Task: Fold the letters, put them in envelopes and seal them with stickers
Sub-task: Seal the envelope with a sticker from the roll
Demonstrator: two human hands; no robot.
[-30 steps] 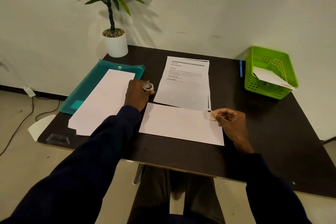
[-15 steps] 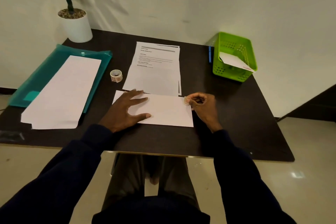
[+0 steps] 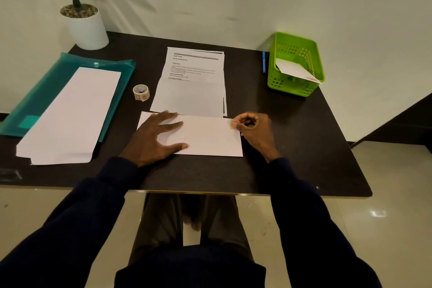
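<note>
White envelope [image 3: 205,138] lies under the flat, spread left hand [image 3: 154,140]; right hand [image 3: 256,130] pinches a sticker [image 3: 233,124].

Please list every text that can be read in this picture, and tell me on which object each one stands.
"INITIAL SCENE SETUP": heading on the printed sheet.
"TASK GOAL": same sheet, below it.
"TASK DESCRIPTION": same sheet, lower.
"REQUIRED PROPS": same sheet, last heading.
Too small or blurred to read: the sheet's top line and body text, the print on the sticker roll, the red mark on the envelope in the green basket.
</note>
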